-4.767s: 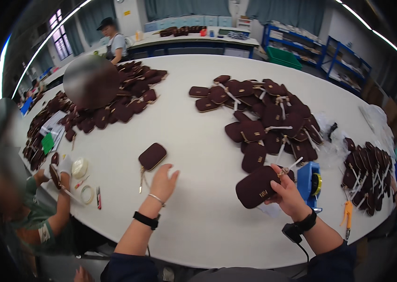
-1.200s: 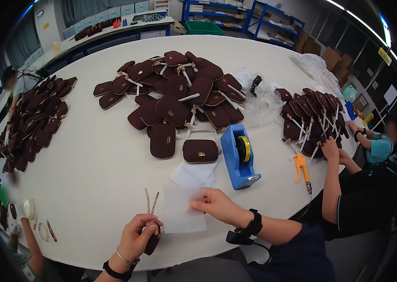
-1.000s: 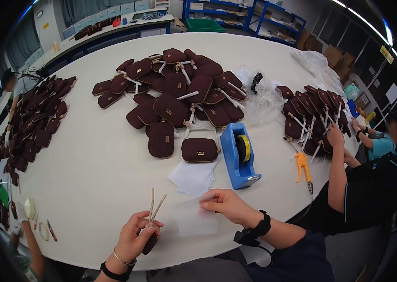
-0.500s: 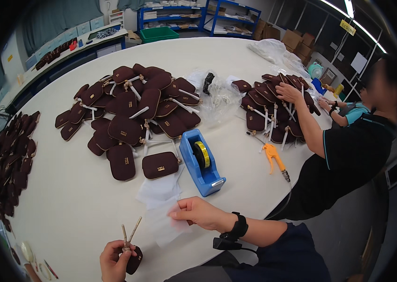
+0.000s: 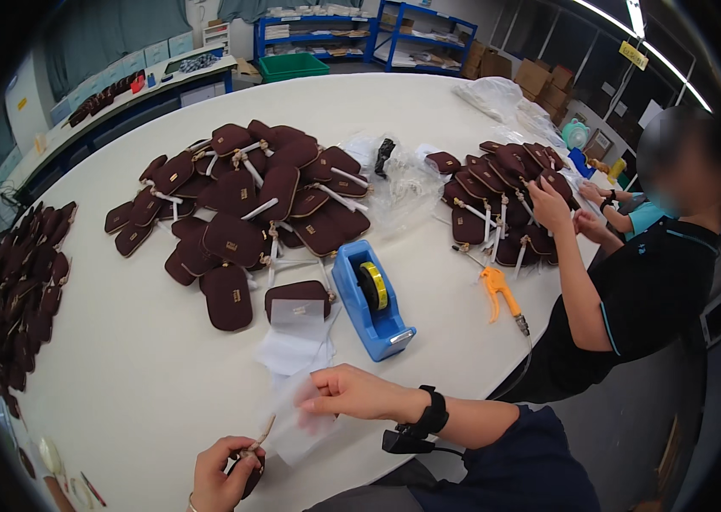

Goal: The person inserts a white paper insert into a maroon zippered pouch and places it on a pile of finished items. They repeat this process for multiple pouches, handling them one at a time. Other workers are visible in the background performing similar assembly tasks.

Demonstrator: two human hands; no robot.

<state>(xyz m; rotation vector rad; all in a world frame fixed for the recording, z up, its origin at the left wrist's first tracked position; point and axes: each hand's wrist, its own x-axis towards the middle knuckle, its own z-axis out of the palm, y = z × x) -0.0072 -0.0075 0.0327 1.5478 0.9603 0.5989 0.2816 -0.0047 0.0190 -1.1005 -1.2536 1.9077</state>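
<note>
My left hand (image 5: 222, 472) is clamped on a small maroon pouch (image 5: 251, 471) low over the counter (image 5: 138, 375) edge, right hand (image 5: 345, 394) fingers pinching the clear sheet (image 5: 292, 427), so I'd keep that sheet taut and flat.

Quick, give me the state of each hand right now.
Left hand: closed on a small maroon fabric pouch.
Right hand: pinching a thin translucent white paper sheet.

Even overhead strip lighting (image 5: 633, 15), soft shadows on the white oval table (image 5: 121, 367); strong fisheye bending, dark vignetted rim.
</note>
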